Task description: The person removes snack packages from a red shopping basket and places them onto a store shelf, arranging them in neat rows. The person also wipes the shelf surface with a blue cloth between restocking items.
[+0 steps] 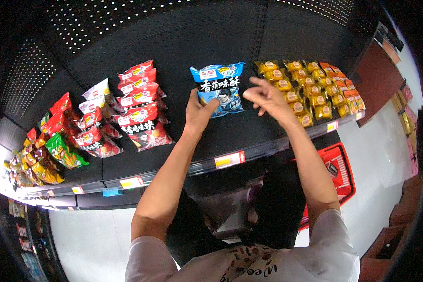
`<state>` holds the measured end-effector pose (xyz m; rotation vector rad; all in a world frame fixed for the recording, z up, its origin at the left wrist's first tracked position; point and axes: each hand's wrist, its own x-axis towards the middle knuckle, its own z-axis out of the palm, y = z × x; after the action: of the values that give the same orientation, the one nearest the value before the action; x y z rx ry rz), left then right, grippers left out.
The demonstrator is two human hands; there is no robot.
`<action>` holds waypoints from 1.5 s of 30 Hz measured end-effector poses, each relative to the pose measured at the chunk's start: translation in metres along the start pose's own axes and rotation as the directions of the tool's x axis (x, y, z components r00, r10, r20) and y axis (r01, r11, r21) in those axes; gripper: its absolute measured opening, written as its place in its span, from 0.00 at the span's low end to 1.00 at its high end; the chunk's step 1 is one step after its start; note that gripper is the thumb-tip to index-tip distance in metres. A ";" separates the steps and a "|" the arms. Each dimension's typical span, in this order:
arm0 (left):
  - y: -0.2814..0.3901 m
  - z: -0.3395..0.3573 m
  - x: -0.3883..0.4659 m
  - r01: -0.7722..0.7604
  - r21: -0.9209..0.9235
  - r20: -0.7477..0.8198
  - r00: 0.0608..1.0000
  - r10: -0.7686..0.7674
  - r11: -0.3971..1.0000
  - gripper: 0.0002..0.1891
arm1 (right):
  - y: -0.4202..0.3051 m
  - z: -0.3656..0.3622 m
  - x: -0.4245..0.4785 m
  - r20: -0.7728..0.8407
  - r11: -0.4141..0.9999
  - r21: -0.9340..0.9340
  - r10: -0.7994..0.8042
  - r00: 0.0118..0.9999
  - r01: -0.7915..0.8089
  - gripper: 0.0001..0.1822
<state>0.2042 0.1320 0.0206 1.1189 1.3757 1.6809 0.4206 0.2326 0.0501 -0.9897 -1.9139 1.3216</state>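
Note:
A blue snack bag (220, 90) stands upright on the black shelf (141, 163), with a bare stretch of shelf around it. My left hand (201, 110) grips the bag at its lower left, the thumb lying across its front. Just right of the bag, my right hand (268, 98) hovers with its fingers apart and nothing held. Red snack bags (144, 120) stand in a row to the left of the blue bag. To the right of my right hand lie rows of small yellow packs (305, 90), with orange packs (343, 88) beyond them.
Farther left on the shelf are a green snack bag (66, 151), white bags (97, 95) and brown-yellow bags (44, 169). Price tags (229, 159) line the shelf's front edge. A red shopping basket (338, 172) is on the floor at right, and cardboard boxes (384, 246) stand at lower right.

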 end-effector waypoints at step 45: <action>-0.098 -0.045 0.073 -0.388 0.458 -0.220 0.822 0.525 0.800 0.21 | -0.001 0.062 0.041 -0.316 0.864 -0.082 -0.495 0.809 0.496 0.19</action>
<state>0.1328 0.2004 -0.0640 1.5524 1.8293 2.0759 0.3483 0.2360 0.0335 -0.5921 -1.7434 0.7973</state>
